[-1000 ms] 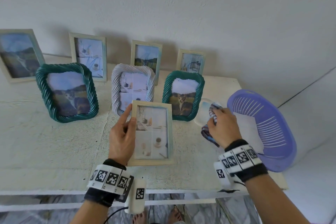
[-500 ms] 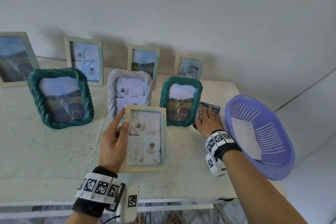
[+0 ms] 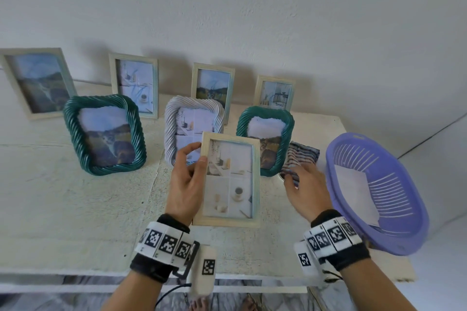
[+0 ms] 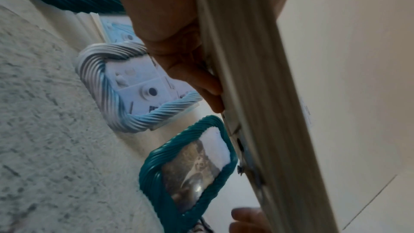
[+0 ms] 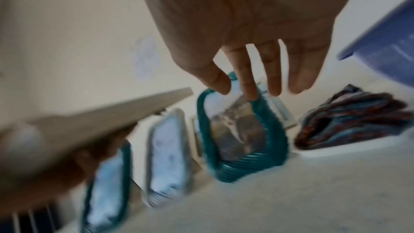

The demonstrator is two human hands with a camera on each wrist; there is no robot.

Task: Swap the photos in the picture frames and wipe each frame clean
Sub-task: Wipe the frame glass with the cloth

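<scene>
Frames crowd the white table [image 3: 75, 209] along the wall, pale wooden frame [image 3: 231, 179] gripped upright by left hand [image 3: 185, 184] before them, right hand [image 3: 307, 192] slack-fingered, empty, near striped cloth [image 3: 300, 156], purple basket [image 3: 394, 232] rightmost.

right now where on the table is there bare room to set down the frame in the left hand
Widest bare patch: tabletop in front of the large green frame, left of the left hand. A narrower strip runs along the near edge under both wrists. Crowded: between the small green frame, striped cloth and purple basket.
</scene>
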